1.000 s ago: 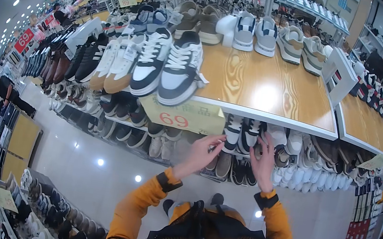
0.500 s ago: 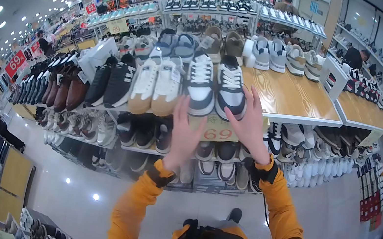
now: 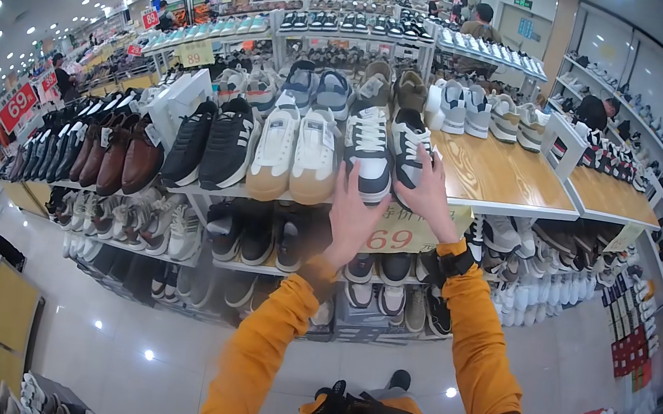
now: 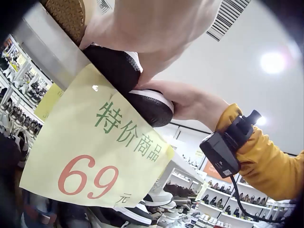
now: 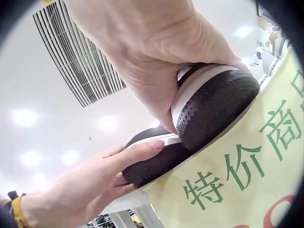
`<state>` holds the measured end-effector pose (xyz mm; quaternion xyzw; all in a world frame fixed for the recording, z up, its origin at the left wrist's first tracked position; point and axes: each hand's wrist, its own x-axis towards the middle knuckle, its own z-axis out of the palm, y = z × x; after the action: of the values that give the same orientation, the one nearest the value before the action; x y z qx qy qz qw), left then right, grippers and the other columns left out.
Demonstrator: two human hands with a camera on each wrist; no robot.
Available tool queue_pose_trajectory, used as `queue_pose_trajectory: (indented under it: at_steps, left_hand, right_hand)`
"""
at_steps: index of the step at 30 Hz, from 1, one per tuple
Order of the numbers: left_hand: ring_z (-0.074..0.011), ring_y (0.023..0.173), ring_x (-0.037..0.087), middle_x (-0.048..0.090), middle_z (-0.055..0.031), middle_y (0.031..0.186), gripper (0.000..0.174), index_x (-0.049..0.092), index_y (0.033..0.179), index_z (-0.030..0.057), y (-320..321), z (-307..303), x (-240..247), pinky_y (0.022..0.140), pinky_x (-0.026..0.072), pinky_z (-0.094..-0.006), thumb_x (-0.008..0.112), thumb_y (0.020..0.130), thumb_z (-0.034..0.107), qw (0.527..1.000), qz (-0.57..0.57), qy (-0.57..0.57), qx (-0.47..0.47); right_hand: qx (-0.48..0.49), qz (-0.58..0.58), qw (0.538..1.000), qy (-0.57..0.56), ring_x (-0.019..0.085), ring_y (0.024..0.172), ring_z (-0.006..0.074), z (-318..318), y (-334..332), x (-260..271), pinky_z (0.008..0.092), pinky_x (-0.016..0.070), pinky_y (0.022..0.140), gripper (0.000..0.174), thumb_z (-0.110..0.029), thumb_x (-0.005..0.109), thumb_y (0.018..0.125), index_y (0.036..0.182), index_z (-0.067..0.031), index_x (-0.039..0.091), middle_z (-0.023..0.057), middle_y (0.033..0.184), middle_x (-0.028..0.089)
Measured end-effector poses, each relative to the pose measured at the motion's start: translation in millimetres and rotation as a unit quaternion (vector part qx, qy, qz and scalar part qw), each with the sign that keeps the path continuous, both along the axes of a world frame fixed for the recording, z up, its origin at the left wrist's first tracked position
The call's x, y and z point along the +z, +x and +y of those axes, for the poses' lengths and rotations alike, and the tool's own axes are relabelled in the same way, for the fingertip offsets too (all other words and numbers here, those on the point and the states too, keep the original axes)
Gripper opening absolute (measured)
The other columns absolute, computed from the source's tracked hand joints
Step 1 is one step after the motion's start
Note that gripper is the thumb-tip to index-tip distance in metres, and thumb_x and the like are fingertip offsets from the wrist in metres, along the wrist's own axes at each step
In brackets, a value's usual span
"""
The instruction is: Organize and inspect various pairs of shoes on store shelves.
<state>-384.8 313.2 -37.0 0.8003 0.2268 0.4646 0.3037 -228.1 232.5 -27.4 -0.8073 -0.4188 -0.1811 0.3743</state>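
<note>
Two white, grey and black lace-up sneakers stand side by side at the front edge of the display top in the head view. My left hand [image 3: 354, 219] holds the toe of the left sneaker [image 3: 369, 140], fingers on its outer side and thumb on its inner side. Around the toe of the right sneaker [image 3: 409, 146] my right hand [image 3: 428, 200] is wrapped, thumb toward the pair's middle. Black sole edges of the left sneaker [image 4: 116, 69] and right sneaker [image 5: 216, 104] show from below in the wrist views. Beneath them hangs a yellow price sign [image 3: 396, 234] reading 69.
White sneakers with tan toes [image 3: 273, 160] stand just left, then black sneakers [image 3: 229, 145]. Grey and white sneakers [image 3: 476, 113] sit behind on the wooden top [image 3: 507, 178]. Lower shelves hold more shoes. Another person [image 3: 596, 112] is at the back right.
Both hands rose from the lower shoes at the shelf front to the sneaker pair on top. Spread beside the toes half a second ago, they now grip them. The head view has shifted.
</note>
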Motion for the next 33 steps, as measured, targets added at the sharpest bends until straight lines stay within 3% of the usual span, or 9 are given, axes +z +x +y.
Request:
queue_pose_trajectory:
  at_steps: [8,12,18,20,22,25,29,32,33]
  left_hand:
    - [-0.0358,0.118,0.055,0.046,-0.0213,0.140,0.075,0.049,0.133,0.0067,-11.1,0.8,-0.1,0.094,0.0479,-0.0392,0.081,0.070,0.032,0.999,-0.033,-0.014,0.002]
    - [-0.0365,0.121,0.052,0.043,-0.0200,0.142,0.075,0.047,0.136,0.0136,-41.0,-16.2,0.3,0.094,0.0489,-0.0410,0.079,0.071,0.033,1.000,-0.027,0.007,-0.013]
    - [-0.0382,0.127,0.044,0.042,-0.0220,0.139,0.088,0.033,0.143,0.0059,-45.4,-21.6,2.9,0.104,0.0388,-0.0426,0.078,0.070,0.028,0.999,-0.003,0.031,-0.023]
    - [-0.0394,0.125,0.045,0.043,-0.0261,0.135,0.092,0.030,0.143,0.0002,-27.6,-10.7,5.3,0.104,0.0380,-0.0424,0.078,0.070,0.028,0.999,0.012,0.020,-0.024]
    - [-0.0386,0.124,0.046,0.045,-0.0260,0.133,0.095,0.031,0.142,-0.0003,-15.5,2.0,15.7,0.103,0.0390,-0.0423,0.081,0.069,0.031,0.999,0.036,-0.010,-0.037]
    - [-0.0375,0.124,0.047,0.046,-0.0247,0.134,0.101,0.029,0.143,-0.0010,-4.1,16.4,14.9,0.103,0.0393,-0.0421,0.083,0.065,0.034,0.996,0.077,-0.024,-0.032]
    - [-0.0366,0.121,0.050,0.050,-0.0251,0.131,0.099,0.033,0.142,-0.0012,-13.8,-11.3,8.4,0.101,0.0405,-0.0417,0.084,0.064,0.030,0.999,0.037,-0.009,0.027]
    - [-0.0287,0.118,0.054,0.053,-0.0217,0.130,0.095,0.035,0.141,-0.0016,-25.1,-45.2,-4.4,0.099,0.0425,-0.0360,0.084,0.065,0.026,0.996,0.000,-0.064,0.056]
    - [-0.0311,0.116,0.055,0.054,-0.0219,0.128,0.094,0.036,0.141,-0.0012,-32.8,-62.6,-3.0,0.098,0.0435,-0.0371,0.084,0.064,0.023,0.995,-0.007,-0.088,0.053]
  right_hand:
    - [0.052,0.009,0.998,0.022,0.033,0.132,0.0458,-10.7,1.6,6.2,0.0459,0.0337,0.108,0.091,-0.028,0.076,0.069,0.146,-0.0101,0.030,0.0336,0.140,0.031]
    - [0.066,0.037,0.997,0.021,0.033,0.132,0.0465,-49.6,-24.4,11.3,0.0460,0.0337,0.108,0.094,-0.027,0.077,0.069,0.146,-0.0094,0.027,0.0319,0.139,0.033]
    - [0.023,0.022,0.997,-0.071,0.036,0.131,0.0463,-61.3,-25.1,23.7,0.0456,0.0355,0.107,0.102,-0.035,0.075,0.071,0.149,-0.0038,0.017,0.0324,0.138,0.037]
    - [0.032,0.052,0.997,-0.038,0.039,0.129,0.0460,-43.9,-6.8,28.6,0.0466,0.0375,0.105,0.110,-0.040,0.077,0.069,0.150,-0.0043,0.012,0.0304,0.139,0.038]
    - [0.019,0.124,0.990,-0.067,0.043,0.125,0.0454,-33.3,1.8,35.6,0.0470,0.0400,0.102,0.112,-0.039,0.078,0.067,0.152,-0.0090,0.011,0.0296,0.137,0.040]
    - [0.013,0.095,0.994,-0.056,0.051,0.115,0.0448,-38.9,-5.7,35.4,0.0433,0.0443,0.098,0.112,-0.031,0.080,0.066,0.151,-0.0084,0.011,0.0328,0.127,0.045]
    - [0.104,0.052,0.989,0.089,0.044,0.120,0.0436,-57.0,-14.4,20.2,0.0445,0.0402,0.101,0.108,-0.020,0.078,0.064,0.151,-0.0116,0.015,0.0272,0.130,0.042]
    - [0.149,0.087,0.978,0.121,0.045,0.120,0.0422,-87.0,-22.3,22.7,0.0431,0.0408,0.101,0.105,-0.016,0.077,0.065,0.151,-0.0108,0.017,0.0262,0.129,0.042]
    - [0.153,0.116,0.973,0.125,0.046,0.119,0.0400,-100.4,-24.7,22.8,0.0413,0.0408,0.101,0.101,-0.014,0.076,0.067,0.150,-0.0080,0.019,0.0247,0.128,0.043]
